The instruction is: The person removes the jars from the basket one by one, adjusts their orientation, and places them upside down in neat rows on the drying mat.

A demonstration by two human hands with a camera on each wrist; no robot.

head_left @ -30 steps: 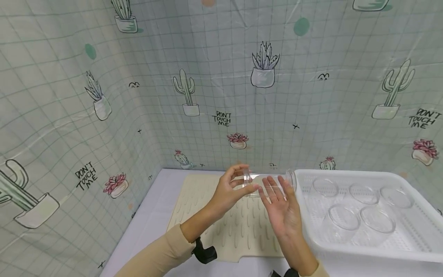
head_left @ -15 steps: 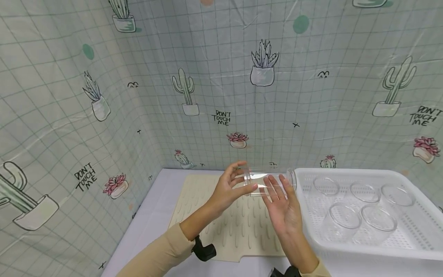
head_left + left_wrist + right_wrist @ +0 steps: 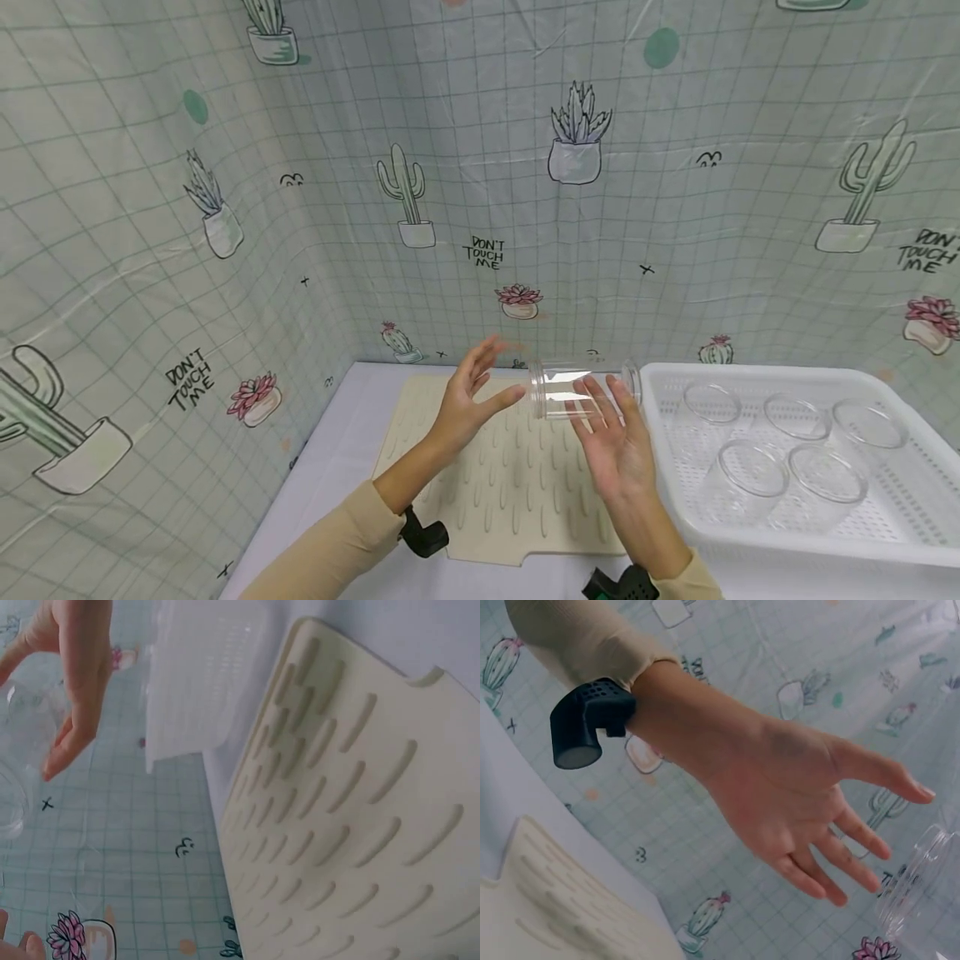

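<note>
"What's in the grip?"
"A clear jar (image 3: 557,392), on its side in mid-air, with the fingers and thumb of the right hand (image 3: 618,454) around it. Its ringed neck points toward the left hand (image 3: 465,404)"
"How does that other hand look?"
"Thumb and fingers spread, just beside the neck but apart from it"
"And below the grip?"
"A cream mat (image 3: 517,500) with rows of short raised strips, lying on a white table (image 3: 337,450). Nearer the person than the grip, each forearm has a black wrist camera (image 3: 424,533) and a beige sleeve (image 3: 337,542)"
"To the right of it?"
"A white basket (image 3: 787,542) with a perforated floor. Five clear containers (image 3: 750,479) stand inside, each showing a round rim"
"Any writing you can read?"
"Yes, on the grid-patterned sheet (image 3: 450,100) behind the grip: 'DON'T TOUCH ME' in black capitals. One lettering (image 3: 486,252) is above the grip and slightly left, another far left, a third far right near the picture's edge. Printed potted cacti and succulents surround the words"
</note>
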